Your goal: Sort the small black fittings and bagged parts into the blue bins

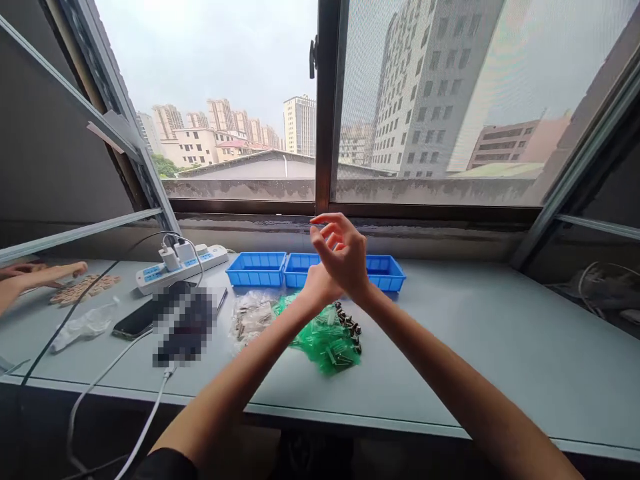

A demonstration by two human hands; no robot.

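Note:
Both my arms are raised over the grey table (475,347) and my hands meet in front of the window. My right hand (343,253) is in front, its fingers loosely curled and apart, with nothing visible in them. My left hand (316,283) lies behind it at the wrist, with its fingers hidden. Below my hands lies a pile of small green plastic bags (325,340) with small dark metal parts (350,325) beside it. A clear bag of small parts (250,313) is to its left. Three shallow blue trays (256,269) stand in a row behind.
A white power strip (180,263) with chargers and cables sits at the back left. A dark phone (135,321), a blurred patch and a crumpled clear bag (83,327) lie left. Another person's hand (43,273) rests on the far left by a brown patterned sheet (85,288).

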